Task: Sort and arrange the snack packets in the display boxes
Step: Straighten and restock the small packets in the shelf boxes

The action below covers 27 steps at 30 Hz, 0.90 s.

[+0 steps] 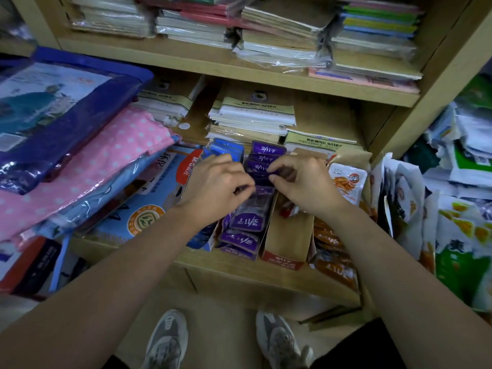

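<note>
A row of purple snack packets [249,218] stands in a narrow display box on the shelf's front edge. My left hand [217,186] and my right hand [300,182] both reach into the middle of this row, and their fingertips pinch purple packets there. Blue packets [226,149] stand in the box just left of it, partly hidden by my left hand. To the right is a brown cardboard box [288,241] with a red packet inside at its far end. Orange packets [332,262] fill the box further right, with a white-and-orange packet [346,182] behind them.
Pink dotted and blue plastic-wrapped bundles [87,166] lie piled on the left of the shelf. Stacks of notebooks [253,115] sit behind the boxes and on the shelf above. A heap of white and green snack bags [452,209] crowds the right side. My shoes stand on the floor below.
</note>
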Available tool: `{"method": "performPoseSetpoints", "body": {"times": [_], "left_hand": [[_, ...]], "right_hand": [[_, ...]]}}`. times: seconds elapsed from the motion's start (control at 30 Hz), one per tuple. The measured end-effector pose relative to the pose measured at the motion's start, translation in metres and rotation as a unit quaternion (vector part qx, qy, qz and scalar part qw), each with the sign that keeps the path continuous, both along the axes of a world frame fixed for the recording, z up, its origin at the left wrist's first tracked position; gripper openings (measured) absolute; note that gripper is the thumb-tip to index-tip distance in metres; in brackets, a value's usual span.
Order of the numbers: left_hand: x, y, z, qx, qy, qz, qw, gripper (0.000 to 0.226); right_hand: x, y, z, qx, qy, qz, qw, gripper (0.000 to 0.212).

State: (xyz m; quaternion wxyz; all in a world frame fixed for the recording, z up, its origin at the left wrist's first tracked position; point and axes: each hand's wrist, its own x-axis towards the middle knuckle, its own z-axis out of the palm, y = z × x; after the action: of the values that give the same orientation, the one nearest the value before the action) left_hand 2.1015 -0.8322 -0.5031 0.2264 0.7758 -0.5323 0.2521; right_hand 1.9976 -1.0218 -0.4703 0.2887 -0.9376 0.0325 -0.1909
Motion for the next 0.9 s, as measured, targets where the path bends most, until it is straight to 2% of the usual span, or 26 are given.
{"method": "performPoseSetpoints", "body": {"times": [0.07,0.13,0.2,0.33,0.4,0.57,0.67,0.73,0.9], "left_hand": [[-0.002,-0.004,0.002,-0.055,0.016,0.025,0.998,0.009],[-0.004,-0.008,0.004,-0.083,0.033,0.042,0.995,0.019],[-0.007,-0.011,0.006,-0.078,0.041,0.035,0.996,0.029],[-0.009,0.0,0.009,0.072,0.079,-0.055,0.993,0.027],[-0.01,0.007,0.007,0.146,0.076,-0.06,0.984,0.037],[-0.014,0.002,0.005,0.191,0.021,-0.042,0.98,0.049],[-0.013,0.004,0.002,0.214,0.032,-0.048,0.975,0.035],[-0.012,0.007,0.0,0.189,0.043,-0.063,0.979,0.017],[-0.004,0.008,0.001,0.052,0.031,-0.036,0.998,0.017]], "right_hand": [[-0.005,0.0,0.002,0.029,0.026,0.027,0.999,0.026],[-0.005,0.0,0.001,0.005,0.034,0.029,0.999,0.033],[0.0,0.0,-0.001,-0.043,0.0,0.007,0.999,0.025],[0.007,0.001,-0.007,-0.04,-0.039,-0.017,0.998,0.013],[0.008,0.0,-0.007,-0.032,-0.035,-0.024,0.999,0.012],[0.006,0.0,-0.007,-0.032,-0.024,-0.027,0.999,0.012],[0.003,0.0,-0.007,-0.027,-0.015,-0.02,0.999,0.011],[0.001,0.001,-0.007,-0.028,-0.012,-0.01,0.999,0.011],[-0.002,-0.002,-0.006,-0.015,-0.005,0.022,1.0,0.012]]}}
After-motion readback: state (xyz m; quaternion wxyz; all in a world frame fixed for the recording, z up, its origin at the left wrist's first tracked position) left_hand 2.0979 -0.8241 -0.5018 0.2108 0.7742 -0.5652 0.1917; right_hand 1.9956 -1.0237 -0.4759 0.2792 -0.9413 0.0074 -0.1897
